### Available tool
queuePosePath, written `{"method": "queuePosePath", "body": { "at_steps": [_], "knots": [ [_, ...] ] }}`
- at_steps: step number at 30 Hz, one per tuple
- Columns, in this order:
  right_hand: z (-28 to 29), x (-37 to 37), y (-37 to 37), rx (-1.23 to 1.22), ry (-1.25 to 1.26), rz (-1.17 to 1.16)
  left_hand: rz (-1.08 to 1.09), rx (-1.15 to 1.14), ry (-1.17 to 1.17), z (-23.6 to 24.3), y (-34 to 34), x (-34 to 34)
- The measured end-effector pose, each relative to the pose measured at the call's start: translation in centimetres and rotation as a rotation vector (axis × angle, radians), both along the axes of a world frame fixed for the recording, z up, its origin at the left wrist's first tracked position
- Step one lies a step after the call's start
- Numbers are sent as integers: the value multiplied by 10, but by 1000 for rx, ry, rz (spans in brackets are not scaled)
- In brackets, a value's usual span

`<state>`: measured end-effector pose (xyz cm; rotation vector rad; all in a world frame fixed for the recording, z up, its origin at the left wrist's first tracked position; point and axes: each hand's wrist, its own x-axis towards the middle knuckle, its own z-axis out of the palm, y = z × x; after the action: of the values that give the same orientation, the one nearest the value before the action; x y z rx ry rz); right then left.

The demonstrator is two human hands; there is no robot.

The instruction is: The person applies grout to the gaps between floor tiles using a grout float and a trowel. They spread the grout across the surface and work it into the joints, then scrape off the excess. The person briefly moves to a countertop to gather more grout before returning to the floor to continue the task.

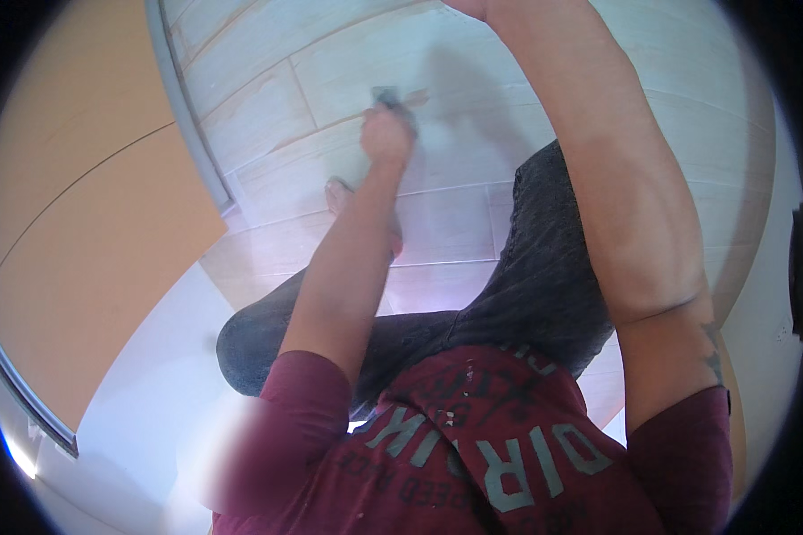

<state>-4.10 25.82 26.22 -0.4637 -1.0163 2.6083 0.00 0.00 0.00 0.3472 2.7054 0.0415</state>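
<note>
Head view | left hand (388, 135): fingers curled around blurred dark tool (384, 94), at tile floor (442, 214), inward from its left edge | right hand (469, 7): cut off, fingers can't tell | brown patch (418, 97) beside tool, unremoved; work judged partway.

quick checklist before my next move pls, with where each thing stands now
1. Left hand gripping the small dark object: ok, it appears held, though blurred.
2. Kind of object identified: cannot tell, too blurred.
3. Right hand fully visible: not ok, the top edge cuts most of it off.
4. Right hand's grip: cannot tell, its fingers are out of frame.
5. Left hand apart from the orange panel: ok, tiled floor shows between them.
</note>
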Motion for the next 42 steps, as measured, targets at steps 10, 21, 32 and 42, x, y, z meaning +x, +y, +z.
{"method": "queuePosePath", "body": {
  "at_steps": [10, 21, 32, 42],
  "knots": [
    [-15, 6, -23, -37, 82, -229, -135, 316, -226, 13, 92, 60],
    [-41, -14, -23, -348, -33, -141, 655, 2070, -645, 209, 5, -78],
    [-45, -26, -80, -289, 39, 60, 505, 2143, -472, 241, 75, -87],
    [-48, 3, -143, -100, -8, 193, 456, 2019, -188, 244, 20, -97]
  ]
}}
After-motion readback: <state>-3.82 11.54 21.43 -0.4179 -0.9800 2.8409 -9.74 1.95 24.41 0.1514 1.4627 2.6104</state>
